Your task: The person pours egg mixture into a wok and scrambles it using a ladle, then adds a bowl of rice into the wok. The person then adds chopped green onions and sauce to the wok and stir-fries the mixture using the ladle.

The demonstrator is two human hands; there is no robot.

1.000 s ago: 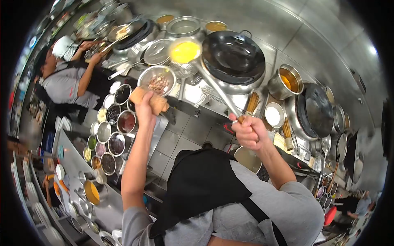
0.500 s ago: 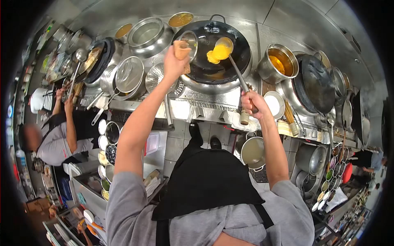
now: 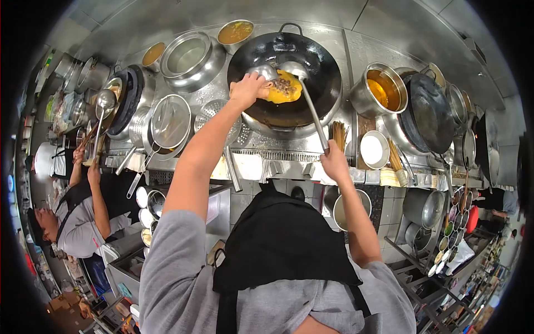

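Note:
My left hand [image 3: 248,92] is closed on a small metal bowl [image 3: 266,72], tipped over the left side of the black wok [image 3: 325,89]. A bit of tan material, perhaps cloth, shows by its fingers. Yellow egg [image 3: 285,96] lies in the wok, with small brown pieces [image 3: 282,85] on top, close to the bowl's rim. My right hand [image 3: 335,161] grips the long handle of a ladle [image 3: 316,119]. The ladle's head rests in the wok just behind the egg.
Left of the wok are a perforated skimmer [image 3: 210,116], a mesh strainer [image 3: 171,121] and a large metal pot [image 3: 186,58]. To the right stand a pot of orange liquid [image 3: 384,92], a white bowl [image 3: 374,150] and another wok [image 3: 431,114]. A co-worker [image 3: 83,222] works at the left.
My left hand has turned the bowl downward over the wok, and brown pieces now lie on the egg. The egg has gone from the ladle into the wok; my right hand has lowered slightly.

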